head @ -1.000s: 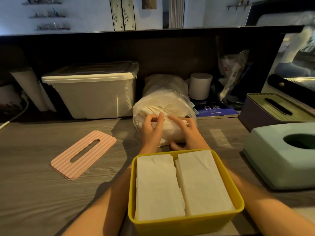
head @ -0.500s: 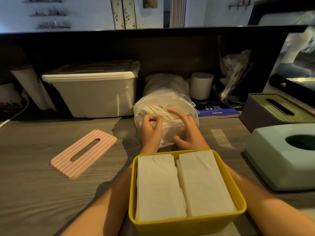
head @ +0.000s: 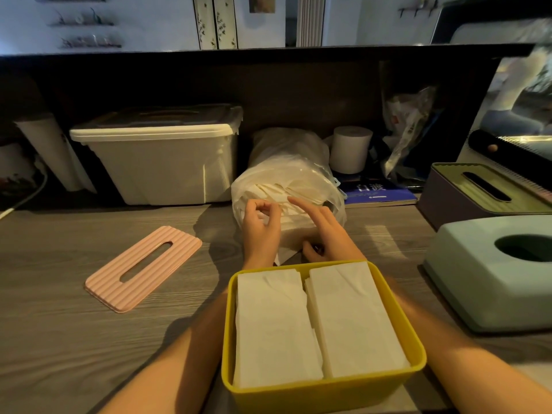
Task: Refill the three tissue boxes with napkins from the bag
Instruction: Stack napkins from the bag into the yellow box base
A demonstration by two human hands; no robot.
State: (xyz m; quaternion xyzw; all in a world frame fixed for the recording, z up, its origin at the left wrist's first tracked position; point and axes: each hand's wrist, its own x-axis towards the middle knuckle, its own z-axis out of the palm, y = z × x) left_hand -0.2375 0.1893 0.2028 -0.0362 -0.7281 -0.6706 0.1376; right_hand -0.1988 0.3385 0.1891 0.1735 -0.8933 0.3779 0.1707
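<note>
An open yellow tissue box (head: 322,392) stands at the near edge, holding two stacks of white napkins (head: 277,327). Its pink slotted lid (head: 143,267) lies on the table to the left. Behind the box lies a clear plastic bag (head: 286,171) full of napkins, its mouth toward me. My left hand (head: 261,227) pinches the bag's plastic at the mouth with curled fingers. To its right, my right hand (head: 324,231) stretches a straight index finger over the napkins in the bag, thumb tucked low. A green tissue box (head: 478,282) and a purple box with an olive lid (head: 448,198) sit at the right.
A cream lidded storage bin (head: 161,168) stands at the back left. A paper roll (head: 351,153), a blue book (head: 379,194) and a crinkled packet (head: 409,127) sit behind the bag to the right. A dark shelf wall closes off the back.
My left fingers have curled tighter into a pinch at the bag's mouth. My right index finger has lifted and stretched left across the napkins. The boxes and lid have not moved.
</note>
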